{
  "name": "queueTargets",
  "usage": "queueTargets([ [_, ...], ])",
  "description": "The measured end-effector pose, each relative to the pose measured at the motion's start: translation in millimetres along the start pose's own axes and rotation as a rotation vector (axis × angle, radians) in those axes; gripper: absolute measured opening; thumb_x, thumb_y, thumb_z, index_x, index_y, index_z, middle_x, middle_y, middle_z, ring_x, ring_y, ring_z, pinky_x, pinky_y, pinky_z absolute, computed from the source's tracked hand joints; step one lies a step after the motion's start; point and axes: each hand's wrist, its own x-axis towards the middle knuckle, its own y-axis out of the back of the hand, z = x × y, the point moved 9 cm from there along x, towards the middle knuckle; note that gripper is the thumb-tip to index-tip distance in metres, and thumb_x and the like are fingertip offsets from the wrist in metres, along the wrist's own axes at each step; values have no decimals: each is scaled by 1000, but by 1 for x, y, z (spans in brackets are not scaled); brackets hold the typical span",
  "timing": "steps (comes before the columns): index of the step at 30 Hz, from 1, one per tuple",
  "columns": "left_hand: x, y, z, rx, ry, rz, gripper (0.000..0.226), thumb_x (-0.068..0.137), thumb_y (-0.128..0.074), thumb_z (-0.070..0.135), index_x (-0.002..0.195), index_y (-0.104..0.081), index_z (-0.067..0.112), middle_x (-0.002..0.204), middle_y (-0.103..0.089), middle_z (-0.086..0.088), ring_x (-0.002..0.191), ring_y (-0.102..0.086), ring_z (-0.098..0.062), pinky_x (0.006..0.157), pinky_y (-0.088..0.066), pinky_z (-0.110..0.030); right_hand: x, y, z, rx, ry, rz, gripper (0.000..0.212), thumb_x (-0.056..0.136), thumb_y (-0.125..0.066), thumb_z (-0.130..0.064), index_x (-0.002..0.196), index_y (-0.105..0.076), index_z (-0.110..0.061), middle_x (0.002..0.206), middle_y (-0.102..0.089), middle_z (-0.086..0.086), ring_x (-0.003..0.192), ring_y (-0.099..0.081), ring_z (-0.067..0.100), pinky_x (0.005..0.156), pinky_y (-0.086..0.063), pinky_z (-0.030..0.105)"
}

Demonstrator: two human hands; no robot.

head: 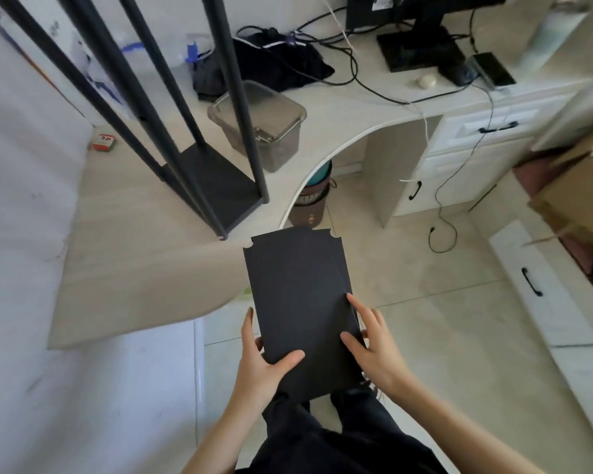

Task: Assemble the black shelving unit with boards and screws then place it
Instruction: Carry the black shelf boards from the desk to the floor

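A black shelf board [298,289] with notched corners is held flat in front of me, above the floor and just off the desk's rounded edge. A second board edge seems to show along its right side. My left hand [264,364] grips its near left edge, thumb on top. My right hand [370,347] holds the near right edge, fingers spread on the top face. The partly built black shelving unit [216,179] stands on the desk, its long black poles [233,80] rising from a bottom board.
On the light wood desk [134,268] sit a clear lidded plastic box [271,131], a small red box [104,142], black cloth, cables and a monitor stand [421,46]. A bin [310,203] stands under the desk. Cardboard boxes [575,196] and white drawers lie right.
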Motion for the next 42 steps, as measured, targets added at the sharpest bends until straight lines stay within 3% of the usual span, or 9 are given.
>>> queueTargets([
  [2,2,-37,11,25,-25,-36,117,73,-89,28,151,-5,55,119,-55,24,110,-62,-3,94,-57,-35,-5,38,12,-6,-3,38,60,100,-55,-18,149,-30,-41,138,-35,-13,121,-49,14,101,-51,38],
  [5,10,-92,31,76,-110,-102,113,74,-89,23,151,-13,55,115,-58,41,109,-60,9,94,-56,-34,-15,91,31,3,-21,111,61,100,-55,-18,150,-29,-41,137,-35,-12,121,-48,14,100,-51,41],
  [12,32,-218,74,214,-151,-307,112,73,-89,22,153,-17,52,130,-64,12,106,-66,0,88,-59,-32,-41,196,89,93,-146,357,63,98,-58,-20,150,-30,-39,137,-37,-10,117,-52,17,102,-47,38],
  [15,44,-272,91,304,-166,-407,111,74,-89,27,153,-16,53,133,-63,6,112,-65,-10,90,-59,-40,-49,234,113,148,-208,464,64,96,-61,-26,151,-29,-37,134,-37,-14,119,-52,15,104,-46,39],
  [22,75,-385,115,413,-179,-622,111,72,-90,28,152,-17,54,137,-58,14,109,-64,-3,90,-59,-39,-57,303,157,244,-328,688,67,93,-66,-26,151,-33,-31,133,-37,-15,126,-43,4,110,-38,31],
  [26,87,-444,116,462,-174,-744,110,71,-90,28,151,-19,55,140,-57,13,112,-65,-11,91,-58,-43,-63,330,186,299,-407,780,67,92,-67,-25,150,-33,-30,136,-39,-8,124,-43,5,111,-37,31],
  [31,81,-507,109,501,-160,-848,108,71,-90,28,149,-21,56,135,-60,13,110,-66,-10,91,-58,-42,-81,358,223,347,-480,868,65,91,-67,-26,148,-35,-30,135,-40,-8,120,-42,2,109,-35,26],
  [38,53,-583,67,536,-94,-912,106,75,-88,20,153,-22,45,135,-60,7,113,-66,-15,94,-57,-44,-119,392,291,359,-584,875,63,91,-67,-29,147,-38,-30,134,-43,-5,109,-49,14,108,-40,39],
  [42,42,-619,24,561,-56,-895,105,75,-88,20,154,-22,42,131,-62,7,113,-65,-16,95,-55,-45,-132,403,347,377,-627,822,63,90,-67,-29,146,-38,-28,134,-43,-3,118,-53,24,106,-43,44],
])
